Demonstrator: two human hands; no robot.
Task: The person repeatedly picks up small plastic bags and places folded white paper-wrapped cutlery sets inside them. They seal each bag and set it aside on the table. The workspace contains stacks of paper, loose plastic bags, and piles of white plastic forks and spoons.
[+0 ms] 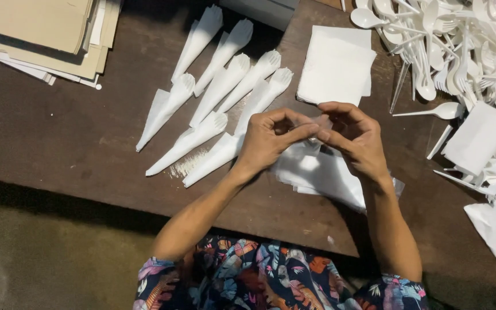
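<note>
Nearest the camera, both hands meet over the dark brown wooden tabletop [87, 143]. The left hand [268, 138] and the right hand [354, 138] each pinch, thumb against forefinger, the edge of a thin clear plastic sleeve [322, 123], so each grip is clamped on that film. It is held just above a loose pile of clear plastic sleeves and white paper napkins [322, 175] that lies under the wrists.

To do this step well, I judge the fingertips should rub the two film layers apart at one corner and pull gently, since the film looks flimsy and likely to cling or tear. Keeping the sleeve low over the pile would help.

Further out on the left lie white paper-wrapped plastic cutlery bundles [219, 97], fanned in a row; I count about nine, though overlaps make this uncertain. Beyond the hands sits one stack of folded white paper napkins [337, 66]. To the right spreads a heap of loose white plastic spoons and forks [460, 51], too many and too tangled to count. At the far left corner rests one stack of tan cardboard sheets [41, 28].
</note>
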